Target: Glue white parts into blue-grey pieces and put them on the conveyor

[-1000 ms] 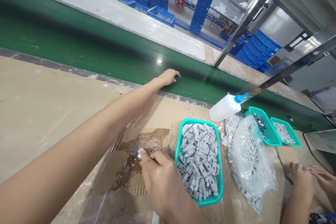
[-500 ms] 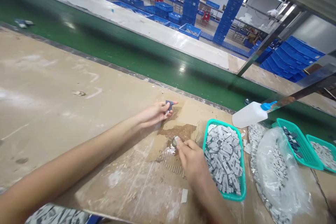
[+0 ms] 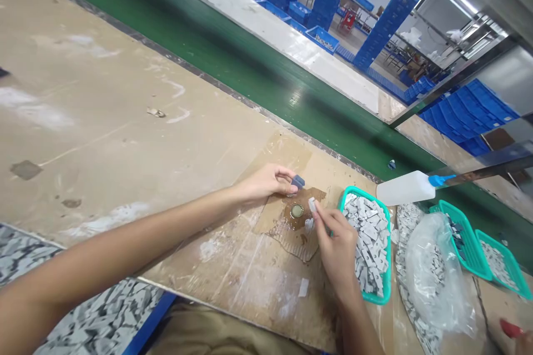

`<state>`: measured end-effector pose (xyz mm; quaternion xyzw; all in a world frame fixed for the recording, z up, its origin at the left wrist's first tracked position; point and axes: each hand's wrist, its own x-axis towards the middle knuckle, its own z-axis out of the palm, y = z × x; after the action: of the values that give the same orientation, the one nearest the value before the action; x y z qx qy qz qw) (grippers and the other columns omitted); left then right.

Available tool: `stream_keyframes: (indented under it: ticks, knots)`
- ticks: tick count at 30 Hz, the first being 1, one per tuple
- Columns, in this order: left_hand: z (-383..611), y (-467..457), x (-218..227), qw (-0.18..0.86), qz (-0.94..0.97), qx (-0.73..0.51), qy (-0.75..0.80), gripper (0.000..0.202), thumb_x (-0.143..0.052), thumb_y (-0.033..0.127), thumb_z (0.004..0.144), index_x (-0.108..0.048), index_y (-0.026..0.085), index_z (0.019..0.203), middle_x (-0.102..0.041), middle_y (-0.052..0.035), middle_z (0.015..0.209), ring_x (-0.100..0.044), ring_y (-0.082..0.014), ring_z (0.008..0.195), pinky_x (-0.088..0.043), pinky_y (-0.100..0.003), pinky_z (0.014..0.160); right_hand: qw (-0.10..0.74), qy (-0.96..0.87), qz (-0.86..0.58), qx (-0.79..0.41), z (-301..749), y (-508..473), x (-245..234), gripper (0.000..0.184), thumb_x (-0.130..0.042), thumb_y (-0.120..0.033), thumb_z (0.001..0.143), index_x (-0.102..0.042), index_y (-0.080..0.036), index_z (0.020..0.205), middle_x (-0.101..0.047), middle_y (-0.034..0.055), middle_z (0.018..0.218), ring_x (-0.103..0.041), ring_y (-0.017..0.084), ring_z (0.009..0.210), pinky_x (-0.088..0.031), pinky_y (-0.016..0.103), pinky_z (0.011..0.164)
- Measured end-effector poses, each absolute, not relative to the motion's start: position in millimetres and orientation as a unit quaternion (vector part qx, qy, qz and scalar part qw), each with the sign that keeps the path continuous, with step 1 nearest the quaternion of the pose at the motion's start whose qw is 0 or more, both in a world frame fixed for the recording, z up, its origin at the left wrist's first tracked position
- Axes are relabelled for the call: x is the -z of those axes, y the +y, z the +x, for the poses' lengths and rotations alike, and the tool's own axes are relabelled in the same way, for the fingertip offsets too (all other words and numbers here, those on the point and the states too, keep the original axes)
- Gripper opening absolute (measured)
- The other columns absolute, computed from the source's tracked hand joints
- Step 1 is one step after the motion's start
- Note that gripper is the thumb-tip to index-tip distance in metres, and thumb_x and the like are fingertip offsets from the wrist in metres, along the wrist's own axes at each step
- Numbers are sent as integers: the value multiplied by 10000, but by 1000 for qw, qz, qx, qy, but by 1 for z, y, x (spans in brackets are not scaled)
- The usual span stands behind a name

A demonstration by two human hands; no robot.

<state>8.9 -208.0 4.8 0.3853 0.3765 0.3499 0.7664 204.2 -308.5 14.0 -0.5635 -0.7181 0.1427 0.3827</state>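
My left hand [image 3: 283, 180] pinches a small dark blue-grey piece [image 3: 297, 182] between thumb and fingers, above a stained cardboard patch [image 3: 270, 213]. Across from it, my right hand [image 3: 335, 233] grips a small whitish piece [image 3: 312, 205] at the fingertips, apart from the blue-grey one. Between and just below the hands, a small round cap-like disc [image 3: 297, 211] lies on the wet brown part of the cardboard. Close to my right hand stands a green basket [image 3: 388, 266] full of small pale grey-white pieces [image 3: 368, 233].
A white squeeze bottle [image 3: 406, 188] with a blue tip lies behind the basket. Rightward are a clear plastic bag [image 3: 437, 283] and more green baskets [image 3: 468, 238]. A green belt [image 3: 266, 83] runs behind. A blue-edged bin [image 3: 150, 324] of pieces is at lower left. Another person's hand [image 3: 525, 341] shows near something red.
My right hand has lifted its whitish piece off the round disc, uncovering it. My left hand has come nearer with the blue-grey piece, now turned. The camera view has tilted.
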Motion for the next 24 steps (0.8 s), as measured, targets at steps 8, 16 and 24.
stream_keyframes:
  ticks: [8,16,24]
  knots:
    - [23,-222,4,762,480,-291,321,192,-813,93,583,-772,162,758,-747,-30,740,-661,-136,681,-514,-244,690,436,-717,-530,-123,210,-313,-24,325,-561,-133,953,-714,-261,1210,-725,50,944,-675,148,848,-554,281,752]
    - [24,-233,-1,766,488,-294,297,207,-825,129,616,-769,137,815,-767,-61,813,-706,-166,760,-555,-266,736,438,-728,-501,-163,211,-313,-23,401,-572,-63,924,-712,-303,1213,-709,43,946,-674,142,843,-558,270,727]
    - [27,-233,2,781,476,-306,264,201,-809,74,616,-760,126,805,-760,-46,807,-698,-133,751,-553,-235,744,441,-734,-491,-162,210,-312,-24,465,-570,-21,902,-709,-331,1218,-703,34,928,-672,138,808,-560,256,698]
